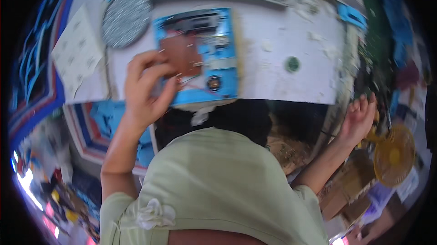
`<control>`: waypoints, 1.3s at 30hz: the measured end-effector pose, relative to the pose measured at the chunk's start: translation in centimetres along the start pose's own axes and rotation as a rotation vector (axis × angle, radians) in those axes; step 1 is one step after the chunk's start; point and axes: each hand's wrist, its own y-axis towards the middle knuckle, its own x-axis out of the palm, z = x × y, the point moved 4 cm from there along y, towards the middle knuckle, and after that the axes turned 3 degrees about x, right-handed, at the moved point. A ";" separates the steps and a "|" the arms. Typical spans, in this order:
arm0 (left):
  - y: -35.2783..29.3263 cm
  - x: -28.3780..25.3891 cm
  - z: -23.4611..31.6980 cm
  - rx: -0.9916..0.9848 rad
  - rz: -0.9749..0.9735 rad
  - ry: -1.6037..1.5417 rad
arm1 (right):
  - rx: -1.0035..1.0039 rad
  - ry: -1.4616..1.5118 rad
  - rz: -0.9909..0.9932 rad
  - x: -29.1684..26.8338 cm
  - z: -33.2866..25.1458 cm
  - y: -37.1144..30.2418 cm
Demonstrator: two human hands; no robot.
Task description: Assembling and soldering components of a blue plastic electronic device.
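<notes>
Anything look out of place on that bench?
Pale scraps lie scattered across the right side of the white tabletop; they look like stray debris, apart from the blue panel at the left hand. Blur prevents judging fine damage.

We see a blue board, a reddish-brown panel, a streaked silver-grey disc, a pale green shirt, a whitish counter and a yellow fan.

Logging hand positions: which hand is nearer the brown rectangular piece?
Left. Left hand: at the lower left of the brown rectangular piece; right hand: far to its right.
</notes>
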 end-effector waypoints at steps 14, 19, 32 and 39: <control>0.5 1.1 0.9 0.041 -0.048 -0.066 | -0.892 -0.852 -1.057 26.5 4.3 -14.2; 2.5 1.5 1.2 0.180 -0.114 -0.052 | -0.892 -0.831 -1.050 26.6 4.5 -14.6; 5.5 2.8 0.9 0.322 -0.215 0.008 | -0.738 -0.740 -0.901 26.7 2.9 -13.3; 6.2 3.4 1.3 0.268 -0.188 0.012 | -0.700 -0.759 -0.888 27.2 2.5 -12.8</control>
